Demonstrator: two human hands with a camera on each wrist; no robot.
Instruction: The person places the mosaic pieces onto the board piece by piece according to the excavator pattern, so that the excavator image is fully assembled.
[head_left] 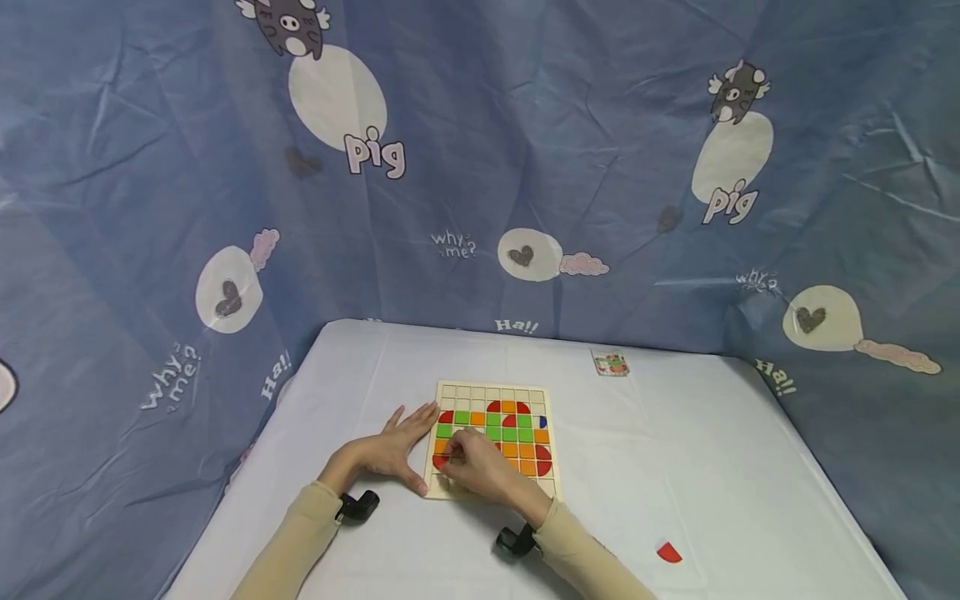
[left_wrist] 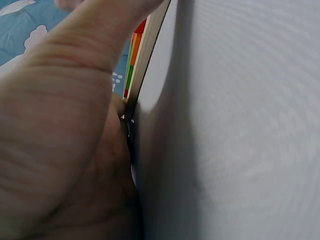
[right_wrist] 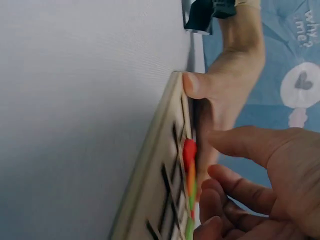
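Observation:
A square wooden grid board (head_left: 480, 393) lies on the table, many of its cells filled with red, green, orange and blue pieces. Along its left side the left hand (head_left: 390, 450) spreads its fingers, the thumb at the near left corner. Above the lower left cells hovers the right hand (head_left: 487, 471), hiding part of the pattern. In the right wrist view its thumb and forefinger stand apart over the board, the other fingers loosely bent, and no piece shows between them. Near the thumb a red piece (right_wrist: 189, 152) sits on the board's edge row.
A loose red quarter-round piece (head_left: 669, 552) lies on the white table (head_left: 750, 467), right of the right forearm. A small printed card (head_left: 611, 363) rests toward the back. Blue patterned cloth (head_left: 465, 192) hangs behind and at both sides.

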